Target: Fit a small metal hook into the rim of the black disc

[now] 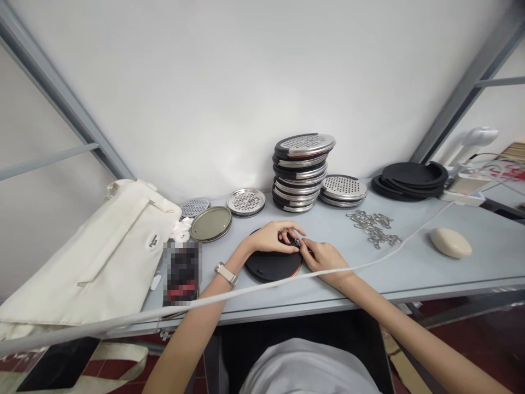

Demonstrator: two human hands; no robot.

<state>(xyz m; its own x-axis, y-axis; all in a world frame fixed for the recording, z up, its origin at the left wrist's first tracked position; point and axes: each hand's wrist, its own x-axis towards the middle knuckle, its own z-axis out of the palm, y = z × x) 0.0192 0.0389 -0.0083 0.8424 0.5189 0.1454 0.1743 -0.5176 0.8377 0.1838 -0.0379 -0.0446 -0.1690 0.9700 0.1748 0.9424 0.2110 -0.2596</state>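
A black round disc with a red rim (270,264) lies flat on the grey table (410,273) in front of me. My left hand (273,238) rests on its far edge, fingers curled and pinching at a small metal clip (297,241). My right hand (324,256) meets it from the right, fingertips pressed on the same clip at the disc's rim. A watch sits on my left wrist.
Behind stand a tall stack of perforated metal discs (301,172), a lower stack (343,190), single discs (246,201), a gold lid (210,223), black discs (410,179), loose metal clips (374,227). A cream bag (102,257) lies left, a beige oval (450,242) right, a white cable (246,293) across the front.
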